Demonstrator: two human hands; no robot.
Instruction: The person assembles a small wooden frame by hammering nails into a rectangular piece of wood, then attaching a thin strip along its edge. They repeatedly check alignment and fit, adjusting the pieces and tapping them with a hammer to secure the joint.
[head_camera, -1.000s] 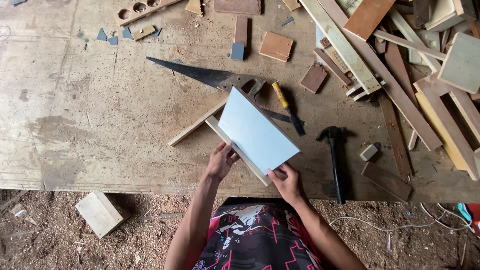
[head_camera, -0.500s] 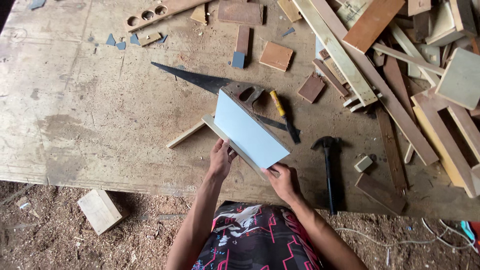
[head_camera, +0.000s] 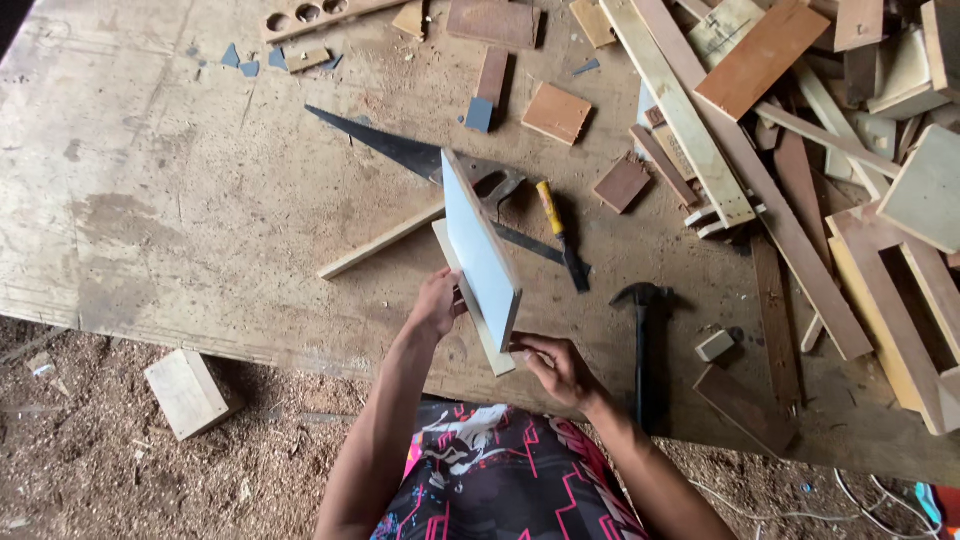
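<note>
A white-faced rectangular panel (head_camera: 480, 250) is tilted up on one long edge over a pale wooden strip (head_camera: 470, 300) on the plywood workbench (head_camera: 180, 200). My left hand (head_camera: 437, 303) presses against the panel's left side near its lower end. My right hand (head_camera: 558, 370) grips the panel's bottom corner from the right. A second thin wooden strip (head_camera: 380, 243) runs out to the left from under the panel.
A handsaw (head_camera: 400, 152), a yellow-handled chisel (head_camera: 560, 232) and a black hammer (head_camera: 645, 345) lie close around the panel. Many planks and offcuts (head_camera: 760, 170) are piled on the right. A wooden block (head_camera: 187, 392) sits on the sawdust floor, lower left.
The panel has been swung from lying nearly flat to standing steeply on its edge. Both hands stayed at its near end.
</note>
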